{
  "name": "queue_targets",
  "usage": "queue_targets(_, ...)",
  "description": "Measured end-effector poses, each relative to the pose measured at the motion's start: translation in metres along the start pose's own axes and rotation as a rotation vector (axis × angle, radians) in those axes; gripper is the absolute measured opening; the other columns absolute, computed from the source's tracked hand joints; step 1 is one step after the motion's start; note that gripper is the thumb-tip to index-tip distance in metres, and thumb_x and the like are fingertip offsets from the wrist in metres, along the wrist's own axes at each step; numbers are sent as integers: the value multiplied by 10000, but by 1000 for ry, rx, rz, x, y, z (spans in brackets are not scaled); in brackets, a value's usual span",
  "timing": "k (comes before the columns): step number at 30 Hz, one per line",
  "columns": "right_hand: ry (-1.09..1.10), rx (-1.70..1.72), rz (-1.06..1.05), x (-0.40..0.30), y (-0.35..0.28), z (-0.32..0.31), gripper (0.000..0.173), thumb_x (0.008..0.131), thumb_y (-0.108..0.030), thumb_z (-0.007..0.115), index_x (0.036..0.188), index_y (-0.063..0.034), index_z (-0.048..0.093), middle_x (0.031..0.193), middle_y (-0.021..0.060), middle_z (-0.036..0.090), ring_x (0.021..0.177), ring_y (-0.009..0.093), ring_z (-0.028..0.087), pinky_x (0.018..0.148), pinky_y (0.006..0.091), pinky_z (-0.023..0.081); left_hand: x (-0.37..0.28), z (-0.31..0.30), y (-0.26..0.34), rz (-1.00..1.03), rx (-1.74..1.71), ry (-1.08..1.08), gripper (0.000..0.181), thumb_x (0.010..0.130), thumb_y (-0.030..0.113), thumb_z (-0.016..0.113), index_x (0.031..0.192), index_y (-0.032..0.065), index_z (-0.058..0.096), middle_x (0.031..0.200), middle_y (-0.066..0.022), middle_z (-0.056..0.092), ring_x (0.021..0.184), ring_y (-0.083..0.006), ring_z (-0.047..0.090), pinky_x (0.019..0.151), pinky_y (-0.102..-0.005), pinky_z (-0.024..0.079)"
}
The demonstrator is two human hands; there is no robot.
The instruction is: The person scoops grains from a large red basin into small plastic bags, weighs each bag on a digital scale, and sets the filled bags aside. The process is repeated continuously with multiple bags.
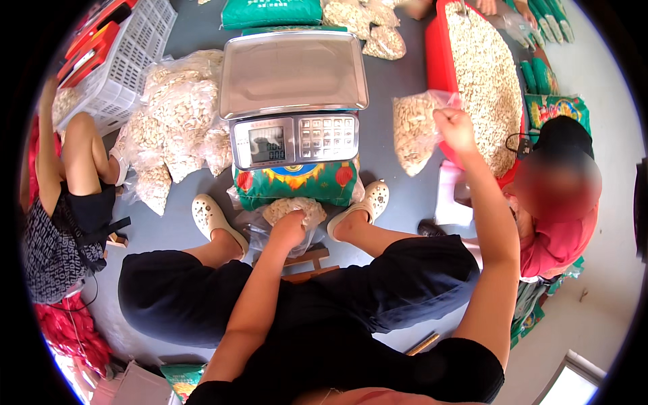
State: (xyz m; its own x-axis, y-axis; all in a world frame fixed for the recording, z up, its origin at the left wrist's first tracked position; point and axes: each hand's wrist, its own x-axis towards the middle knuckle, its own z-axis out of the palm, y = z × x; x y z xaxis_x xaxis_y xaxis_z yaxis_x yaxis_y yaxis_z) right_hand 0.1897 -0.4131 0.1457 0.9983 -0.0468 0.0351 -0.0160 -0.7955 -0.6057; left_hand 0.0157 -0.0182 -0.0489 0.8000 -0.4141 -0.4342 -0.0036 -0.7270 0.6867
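Observation:
My right hand (454, 127) is closed on the gathered top of a clear plastic bag of pale seeds (414, 129), which hangs left of a red tub (436, 66) heaped with loose seeds (483, 76). Low between my feet, my left hand (289, 230) grips another clear bag of seeds (288, 210); its fingertips are partly hidden. Straight ahead, a digital weighing scale (263, 142) with a steel pan (293, 73) stands behind a green printed sack (296, 182). No bag lies on the pan.
Filled clear bags (174, 106) are piled left of the scale; several more (385, 40) lie beyond it. A white plastic crate (129, 66) stands at left. One person (552, 217) sits at right, another (66, 228) at left. Someone's hand (487, 6) is by the tub.

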Motion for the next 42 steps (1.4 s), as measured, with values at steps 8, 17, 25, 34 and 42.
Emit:
queue_targets(8,72,-257,-451,64,-181,-24,333,842,-312,609,654,-40,648,590,141,575,516,281,574,509,346,450,-20,-15,5,-44,18,-1,319,753,86,524,1058,29,598,1079,-179,616,978,-360,597,820,-440,484)
queue_targets(17,-125,-440,-303,92,-197,101,415,868,-501,523,843,-138,725,802,168,664,808,360,630,752,423,491,-28,-17,1,-56,-20,32,257,760,104,534,1003,58,605,1024,-163,632,963,-349,608,799,-453,489)
queue_targets(25,-165,-649,-193,106,-231,106,510,854,-519,514,1118,-100,635,1036,148,664,996,320,615,867,434,471,-30,-19,3,-104,-56,30,273,759,121,536,996,2,600,966,-204,646,929,-356,627,759,-459,505)
queue_targets(34,-283,-996,-311,47,-287,151,235,841,-124,507,952,-31,692,1022,161,660,1035,296,602,865,432,481,-36,-22,9,-112,-92,25,290,749,112,543,1014,5,599,988,-183,651,936,-346,632,762,-441,510)
queue_targets(42,-531,-802,-365,56,-281,185,298,833,-61,467,1083,4,616,1183,178,589,1156,306,531,971,424,424,-37,-22,4,-130,-115,22,285,753,109,556,1019,16,591,1002,-163,647,954,-336,627,765,-436,512)
